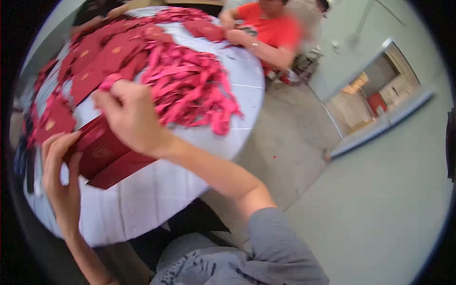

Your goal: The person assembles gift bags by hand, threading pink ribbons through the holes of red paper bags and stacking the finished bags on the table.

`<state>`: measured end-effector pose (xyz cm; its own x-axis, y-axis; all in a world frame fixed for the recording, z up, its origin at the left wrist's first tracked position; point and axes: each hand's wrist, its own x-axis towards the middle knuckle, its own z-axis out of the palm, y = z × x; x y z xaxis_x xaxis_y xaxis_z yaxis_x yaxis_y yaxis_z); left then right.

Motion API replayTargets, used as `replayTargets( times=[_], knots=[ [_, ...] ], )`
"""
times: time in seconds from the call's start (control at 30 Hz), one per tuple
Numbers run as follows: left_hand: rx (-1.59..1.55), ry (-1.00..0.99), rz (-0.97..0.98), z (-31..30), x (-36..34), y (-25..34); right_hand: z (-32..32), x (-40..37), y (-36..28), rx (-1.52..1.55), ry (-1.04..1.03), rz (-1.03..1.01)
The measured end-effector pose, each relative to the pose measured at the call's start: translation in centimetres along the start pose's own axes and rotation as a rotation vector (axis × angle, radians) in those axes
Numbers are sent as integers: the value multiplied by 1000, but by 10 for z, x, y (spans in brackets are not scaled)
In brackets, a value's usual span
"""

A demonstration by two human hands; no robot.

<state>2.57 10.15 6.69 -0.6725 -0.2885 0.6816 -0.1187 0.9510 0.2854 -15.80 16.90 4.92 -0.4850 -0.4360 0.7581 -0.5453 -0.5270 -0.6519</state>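
Note:
My left hand [59, 161] grips the left edge of a dark red paper bag [111, 164] with a gold emblem, its fingers and thumb closed on the side. The bag is held tilted over the near part of the table. My right hand [133, 116] is closed above the bag, pinching a pink ribbon [110, 81] that loops up past the fingers. Part of the bag is hidden behind the right hand. Just beyond it, a heap of loose pink ribbons [190, 88] lies on the table.
The round table has a white cover [142, 204]. Several dark red bags [102, 50] with gold prints are spread over its far left. Across the table sits a person in a red shirt [275, 31], hands over more red pieces [204, 29]. Another person's hand [116, 12] shows at the far left edge.

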Motion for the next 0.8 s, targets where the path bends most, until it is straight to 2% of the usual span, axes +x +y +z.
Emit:
replayTargets(
  times=[0.13,0.2,0.23,0.27,0.37,0.4,0.5,0.6,0.63,0.7,0.73,0.8],
  knots=[
    [-74,99,-105,-3,-12,-7,12,-3,-6,-81,-136,80],
    [-292,141,-290,-1,-15,-12,15,-2,-4,-122,-219,146],
    [-242,135,-202,-3,-15,-19,19,-2,-4,-46,-233,178],
    [-197,89,-193,-7,-17,-24,22,-1,-2,-63,-242,138],
    [-311,51,-279,-8,-21,-34,29,-4,6,-57,-302,181],
    [-416,37,-399,-7,-24,-36,35,-7,12,-81,-259,121],
    [-338,-7,-402,-5,-27,-43,38,-13,25,-111,-282,175],
    [-388,-28,-392,1,-30,-53,41,-15,33,-101,-283,188],
    [-386,11,-359,2,-30,-57,40,-16,35,-128,-295,261],
    [-244,217,-203,6,-27,-63,35,-15,50,-199,-267,217],
    [-272,286,-238,8,-26,-68,33,-14,51,-132,-251,255],
    [-386,159,-510,10,-35,-88,30,-15,54,-163,-267,312]
  ],
)
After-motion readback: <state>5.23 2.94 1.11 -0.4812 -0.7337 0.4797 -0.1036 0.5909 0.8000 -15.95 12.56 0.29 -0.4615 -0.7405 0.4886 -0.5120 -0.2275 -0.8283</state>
